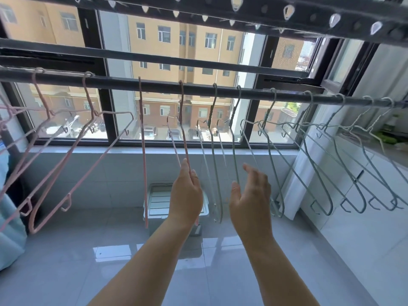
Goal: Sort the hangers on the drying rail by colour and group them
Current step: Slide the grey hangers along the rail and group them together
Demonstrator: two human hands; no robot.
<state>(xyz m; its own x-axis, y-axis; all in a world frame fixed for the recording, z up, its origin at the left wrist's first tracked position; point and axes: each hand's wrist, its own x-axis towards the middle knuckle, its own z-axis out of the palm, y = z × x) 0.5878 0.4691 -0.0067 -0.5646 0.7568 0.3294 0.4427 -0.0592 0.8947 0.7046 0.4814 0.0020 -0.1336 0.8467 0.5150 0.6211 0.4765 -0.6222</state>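
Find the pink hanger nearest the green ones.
Head view, middle of the rail: that pink hanger hangs just left of the first green hanger, with the left hand pinching its lower wire.

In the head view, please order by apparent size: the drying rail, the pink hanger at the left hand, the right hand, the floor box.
1. Drying rail, spanning the picture.
2. Pink hanger.
3. Right hand and box: alike; hand nearer, box partly hidden.
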